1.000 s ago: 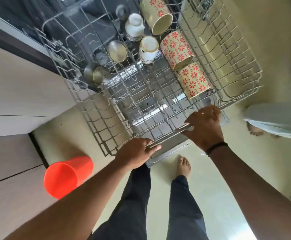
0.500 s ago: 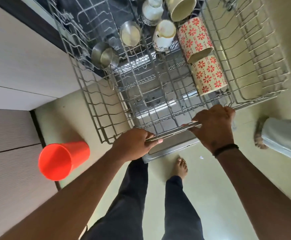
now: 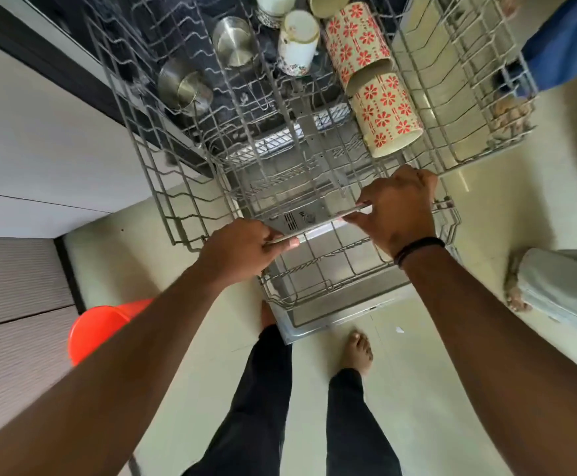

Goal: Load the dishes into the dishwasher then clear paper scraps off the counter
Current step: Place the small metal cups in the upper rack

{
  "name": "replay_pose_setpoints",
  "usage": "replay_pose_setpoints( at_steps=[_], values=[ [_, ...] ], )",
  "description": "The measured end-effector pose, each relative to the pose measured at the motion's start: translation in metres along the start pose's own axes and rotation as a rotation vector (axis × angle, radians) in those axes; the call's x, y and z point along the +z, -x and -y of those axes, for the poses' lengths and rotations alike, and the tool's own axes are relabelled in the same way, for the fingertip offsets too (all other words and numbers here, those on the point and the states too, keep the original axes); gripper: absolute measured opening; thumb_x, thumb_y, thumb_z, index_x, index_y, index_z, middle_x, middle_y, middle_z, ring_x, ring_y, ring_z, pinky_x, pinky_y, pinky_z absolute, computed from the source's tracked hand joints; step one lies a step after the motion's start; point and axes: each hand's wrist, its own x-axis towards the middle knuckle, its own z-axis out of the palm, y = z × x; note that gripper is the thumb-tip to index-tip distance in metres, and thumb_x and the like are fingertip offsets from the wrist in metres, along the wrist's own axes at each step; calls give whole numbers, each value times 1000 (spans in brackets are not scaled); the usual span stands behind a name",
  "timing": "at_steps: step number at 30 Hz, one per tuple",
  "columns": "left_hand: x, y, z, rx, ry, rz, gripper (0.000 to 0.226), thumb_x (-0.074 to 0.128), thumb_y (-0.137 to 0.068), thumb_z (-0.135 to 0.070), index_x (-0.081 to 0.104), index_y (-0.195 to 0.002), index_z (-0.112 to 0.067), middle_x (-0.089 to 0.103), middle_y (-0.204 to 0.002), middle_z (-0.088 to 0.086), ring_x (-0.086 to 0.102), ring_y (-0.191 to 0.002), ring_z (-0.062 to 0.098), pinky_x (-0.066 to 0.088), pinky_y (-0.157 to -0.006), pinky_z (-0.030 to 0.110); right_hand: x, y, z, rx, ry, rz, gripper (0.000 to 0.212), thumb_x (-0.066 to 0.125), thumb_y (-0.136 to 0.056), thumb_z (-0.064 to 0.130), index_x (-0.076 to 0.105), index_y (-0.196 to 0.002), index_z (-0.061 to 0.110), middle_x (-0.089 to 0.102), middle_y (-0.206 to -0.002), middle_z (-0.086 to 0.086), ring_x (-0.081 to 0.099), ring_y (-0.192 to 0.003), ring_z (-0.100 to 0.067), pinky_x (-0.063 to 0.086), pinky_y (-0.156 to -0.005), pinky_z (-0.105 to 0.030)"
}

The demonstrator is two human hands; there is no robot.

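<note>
The upper wire rack (image 3: 177, 214) of the dishwasher is pulled out over the open door (image 3: 331, 321). My left hand (image 3: 235, 252) and my right hand (image 3: 397, 207) both grip its metal front handle bar (image 3: 318, 225). In the rack lie two cream mugs with red flowers (image 3: 383, 111), a white floral mug (image 3: 297, 42) and two steel cups (image 3: 186, 85). The lower rack (image 3: 314, 283) shows below the hands.
An orange plastic cup (image 3: 95, 328) stands on the floor at the left, by pale cabinet fronts (image 3: 16, 286). Other people's feet and trouser legs (image 3: 555, 290) are at the right. A small paper scrap (image 3: 399, 330) lies on the floor. My own legs stand below the door.
The rack has come further out toward me with both hands on its handle. The view has shifted, and a blue-clad leg now shows at the top right.
</note>
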Motion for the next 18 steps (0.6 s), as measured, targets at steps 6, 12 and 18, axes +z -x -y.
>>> replay_pose_setpoints(
  at_steps=[6, 12, 18],
  values=[
    [-14, -12, 9, 3, -67, -163, 52, 47, -92, -72, 78, -92, -31, 58, -58, -7, 58, -58, 12, 32, -51, 23, -1, -29, 11, 2, -4, -29, 39, 76, -71, 61, 78, -82, 23, 75, -83, 1, 54, -98, -29, 26, -92, -42],
    [-23, -23, 15, 12, -82, -281, 50, 48, -91, -73, 78, -97, -33, 50, -53, -12, 49, -53, 7, 28, -48, 20, -5, -51, 16, -11, -2, -46, 36, 78, -72, 57, 79, -83, 22, 75, -86, 0, 55, -101, -31, 23, -90, -40],
    [-49, -51, 26, -27, -80, -347, 56, 50, -89, -73, 77, -90, -23, 58, -58, -7, 56, -56, 13, 31, -50, 23, -9, -100, 28, 0, 60, -26, 43, 72, -75, 63, 78, -90, 22, 74, -95, -2, 53, -105, -31, 29, -95, -44]
  ],
)
